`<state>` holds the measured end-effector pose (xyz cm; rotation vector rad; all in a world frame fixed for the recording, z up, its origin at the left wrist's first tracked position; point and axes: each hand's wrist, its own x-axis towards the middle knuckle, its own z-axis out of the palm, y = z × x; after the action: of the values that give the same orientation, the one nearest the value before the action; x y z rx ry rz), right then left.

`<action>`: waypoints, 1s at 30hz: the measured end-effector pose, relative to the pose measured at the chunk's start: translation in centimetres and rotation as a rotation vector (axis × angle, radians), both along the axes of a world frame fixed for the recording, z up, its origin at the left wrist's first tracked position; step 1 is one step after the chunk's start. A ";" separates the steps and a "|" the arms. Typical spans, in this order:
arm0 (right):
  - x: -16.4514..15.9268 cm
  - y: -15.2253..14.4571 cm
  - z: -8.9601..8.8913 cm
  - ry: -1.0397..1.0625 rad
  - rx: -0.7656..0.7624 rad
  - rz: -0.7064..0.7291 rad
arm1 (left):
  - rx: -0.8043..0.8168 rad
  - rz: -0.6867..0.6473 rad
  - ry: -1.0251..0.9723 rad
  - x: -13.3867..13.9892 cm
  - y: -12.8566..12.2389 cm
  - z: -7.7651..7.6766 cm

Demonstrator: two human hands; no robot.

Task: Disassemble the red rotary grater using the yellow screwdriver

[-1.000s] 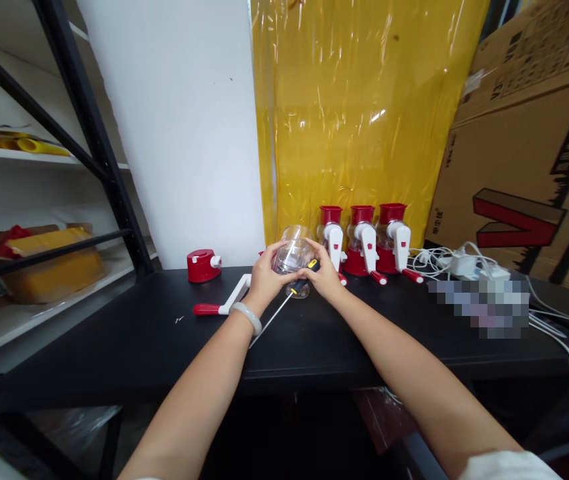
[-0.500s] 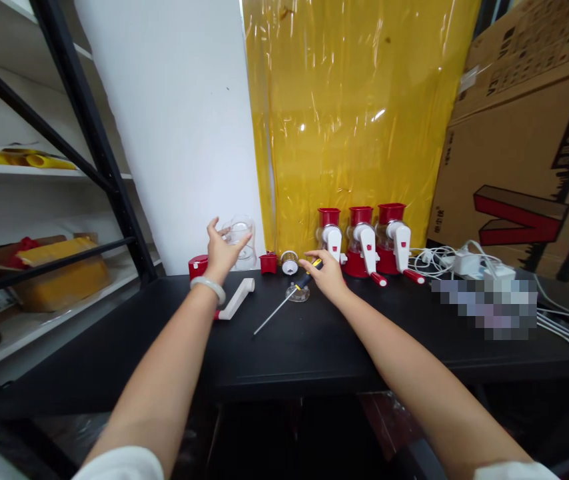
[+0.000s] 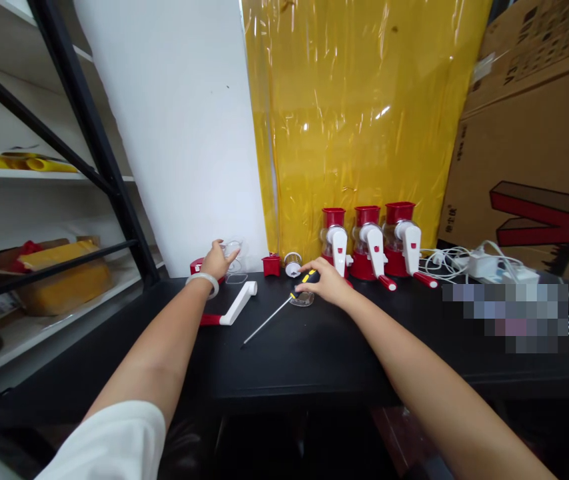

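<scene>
My left hand (image 3: 214, 259) is closed on a clear plastic housing (image 3: 237, 267), which rests at the back of the black table. My right hand (image 3: 327, 283) grips the black and yellow handle of a screwdriver (image 3: 269, 320), its shaft slanting down to the left. Beneath that handle lies a clear round plastic piece (image 3: 303, 300), partly covered. Between my hands are a small red hopper-like part (image 3: 271, 265) and a grater drum (image 3: 293, 265). A white crank handle with a red grip (image 3: 238, 305) lies near my left wrist; a red part (image 3: 197, 266) is half hidden behind that hand.
Several assembled red and white rotary graters (image 3: 368, 243) stand in a row at the back right. White cables and adapters (image 3: 484, 263) lie beyond them, beside a large cardboard box (image 3: 524, 147). A shelf rack (image 3: 79, 107) is on the left.
My left hand has lowered the clear plastic housing onto the table. My right hand has closed further around the screwdriver handle. The view has shifted slightly to the left.
</scene>
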<state>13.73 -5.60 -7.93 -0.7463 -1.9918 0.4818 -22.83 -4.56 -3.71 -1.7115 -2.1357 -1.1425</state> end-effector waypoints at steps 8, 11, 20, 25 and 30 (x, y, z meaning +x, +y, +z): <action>0.0 -0.9 0.0 -0.342 -0.049 0.199 | -0.032 0.128 0.160 0.0 -0.8 -0.5; -0.2 -1.0 -0.3 -0.426 -0.073 0.218 | -0.051 0.194 0.149 0.0 -0.9 -0.6; -0.5 -1.4 -0.6 -0.613 -0.145 0.268 | -0.102 0.166 0.082 -1.0 -0.8 -0.2; -0.3 -1.2 -0.6 -0.703 -0.199 0.236 | -0.067 0.145 0.083 -1.9 -0.5 -0.8; 0.1 -1.3 -0.3 -0.764 -0.248 0.201 | 0.081 0.187 0.134 -0.8 -1.5 -0.7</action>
<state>13.78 -6.90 -8.23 -0.9867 -2.7705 0.6311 -23.62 -6.09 -4.40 -1.4742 -2.0871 -1.0187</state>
